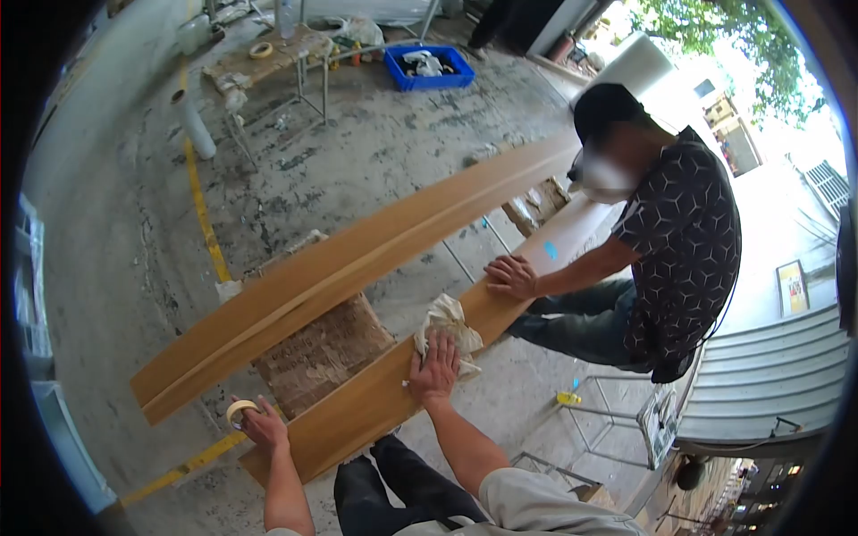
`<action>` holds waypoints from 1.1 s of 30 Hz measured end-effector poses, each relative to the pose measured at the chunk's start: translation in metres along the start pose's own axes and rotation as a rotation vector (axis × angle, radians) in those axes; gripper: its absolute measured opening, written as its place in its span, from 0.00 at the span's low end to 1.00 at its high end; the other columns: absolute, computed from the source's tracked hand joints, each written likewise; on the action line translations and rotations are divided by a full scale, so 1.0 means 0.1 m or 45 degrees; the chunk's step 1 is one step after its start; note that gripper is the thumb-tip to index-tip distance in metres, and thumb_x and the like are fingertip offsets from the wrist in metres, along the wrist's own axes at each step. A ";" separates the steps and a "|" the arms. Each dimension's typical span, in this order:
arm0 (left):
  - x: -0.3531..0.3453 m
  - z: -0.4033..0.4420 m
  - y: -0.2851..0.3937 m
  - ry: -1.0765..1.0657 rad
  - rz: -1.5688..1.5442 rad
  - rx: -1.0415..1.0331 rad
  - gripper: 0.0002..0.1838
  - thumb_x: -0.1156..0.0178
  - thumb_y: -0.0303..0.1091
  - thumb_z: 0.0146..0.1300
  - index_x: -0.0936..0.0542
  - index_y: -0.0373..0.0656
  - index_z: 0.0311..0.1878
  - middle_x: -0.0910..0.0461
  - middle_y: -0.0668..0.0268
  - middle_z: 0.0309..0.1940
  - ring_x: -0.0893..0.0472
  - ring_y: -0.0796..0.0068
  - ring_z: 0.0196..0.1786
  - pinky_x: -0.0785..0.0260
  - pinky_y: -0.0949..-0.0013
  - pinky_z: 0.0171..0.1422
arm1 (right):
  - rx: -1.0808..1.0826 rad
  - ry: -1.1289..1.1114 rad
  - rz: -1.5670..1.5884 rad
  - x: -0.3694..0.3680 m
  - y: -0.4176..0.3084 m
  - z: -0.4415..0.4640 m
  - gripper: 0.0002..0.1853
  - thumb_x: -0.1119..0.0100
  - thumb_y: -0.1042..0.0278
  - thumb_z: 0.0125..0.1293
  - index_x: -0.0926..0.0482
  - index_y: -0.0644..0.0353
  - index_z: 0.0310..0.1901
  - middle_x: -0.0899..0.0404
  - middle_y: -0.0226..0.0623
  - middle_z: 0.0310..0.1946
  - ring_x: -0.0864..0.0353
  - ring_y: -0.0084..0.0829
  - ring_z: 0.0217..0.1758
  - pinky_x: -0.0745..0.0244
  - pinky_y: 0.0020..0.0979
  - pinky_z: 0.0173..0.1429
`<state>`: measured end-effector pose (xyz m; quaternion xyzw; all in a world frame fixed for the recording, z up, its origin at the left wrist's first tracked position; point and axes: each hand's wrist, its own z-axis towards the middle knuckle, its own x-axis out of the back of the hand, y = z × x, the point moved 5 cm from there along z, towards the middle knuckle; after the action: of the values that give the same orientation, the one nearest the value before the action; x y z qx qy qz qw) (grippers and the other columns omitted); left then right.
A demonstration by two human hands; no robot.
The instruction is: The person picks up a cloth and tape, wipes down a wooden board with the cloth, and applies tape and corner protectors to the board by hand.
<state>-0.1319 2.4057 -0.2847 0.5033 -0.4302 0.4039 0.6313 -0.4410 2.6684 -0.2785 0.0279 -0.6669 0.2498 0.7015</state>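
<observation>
My left hand (pixel 264 425) is closed on a roll of masking tape (pixel 239 412), beside the near end of a long wooden board (pixel 357 420). Farther along this same board, my right hand (pixel 435 368) presses a crumpled off-white rag (pixel 450 323) against the wood, its fingers over the cloth. A second long board (pixel 357 255), with a ridge along its length, lies roughly parallel on the far side. Past the rag, a co-worker's hand (pixel 512 275) rests on the near board. A light blue mark (pixel 550 250) shows beyond that hand.
A co-worker (pixel 684 232) in a dark patterned shirt leans over the boards' far end. A cardboard-covered support (pixel 326 353) sits beneath them. A blue crate (pixel 429 68) stands on the floor behind, near a low bench (pixel 268 62). Metal-framed stands (pixel 617 415) are at the right.
</observation>
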 end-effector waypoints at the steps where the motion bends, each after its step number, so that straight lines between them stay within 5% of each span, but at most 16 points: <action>1: -0.01 0.00 0.00 -0.067 0.001 0.035 0.35 0.47 0.46 0.68 0.42 0.33 0.71 0.30 0.44 0.62 0.29 0.45 0.62 0.40 0.52 0.66 | -0.017 -0.016 -0.003 -0.01 0.00 0.00 0.35 0.49 0.52 0.63 0.40 0.56 0.70 0.41 0.45 0.71 0.48 0.46 0.76 0.58 0.48 0.77; 12: -0.01 0.01 0.03 -0.220 0.023 0.051 0.34 0.47 0.46 0.68 0.39 0.34 0.70 0.26 0.45 0.57 0.25 0.45 0.56 0.38 0.52 0.62 | -0.017 0.064 -0.080 0.04 -0.05 0.01 0.33 0.49 0.51 0.64 0.38 0.57 0.69 0.40 0.45 0.71 0.45 0.47 0.75 0.54 0.48 0.76; 17: -0.08 0.01 0.01 -0.270 0.032 0.075 0.35 0.48 0.48 0.68 0.41 0.37 0.72 0.21 0.45 0.46 0.23 0.45 0.50 0.37 0.51 0.60 | -0.185 0.149 -0.129 -0.07 -0.15 -0.14 0.34 0.51 0.49 0.65 0.38 0.58 0.69 0.41 0.44 0.71 0.47 0.46 0.75 0.56 0.48 0.77; 24: -0.18 0.02 -0.08 -0.351 0.047 0.056 0.26 0.48 0.50 0.68 0.25 0.31 0.50 0.20 0.45 0.40 0.22 0.46 0.47 0.35 0.52 0.55 | -0.332 0.204 -0.110 -0.10 -0.72 -0.75 0.35 0.53 0.46 0.67 0.38 0.61 0.69 0.42 0.44 0.71 0.50 0.44 0.77 0.58 0.47 0.77; 33: -0.12 -0.02 -0.02 -0.336 0.056 0.083 0.25 0.49 0.52 0.68 0.24 0.33 0.38 0.20 0.45 0.37 0.22 0.45 0.46 0.34 0.51 0.54 | -0.390 0.147 -0.053 -0.19 -1.18 -1.26 0.34 0.50 0.47 0.65 0.36 0.59 0.68 0.40 0.43 0.70 0.47 0.44 0.75 0.57 0.48 0.76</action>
<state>-0.1331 2.4059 -0.2966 0.5627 -0.5070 0.3617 0.5437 -0.2786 2.6061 -0.2752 -0.0800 -0.6550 0.1319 0.7397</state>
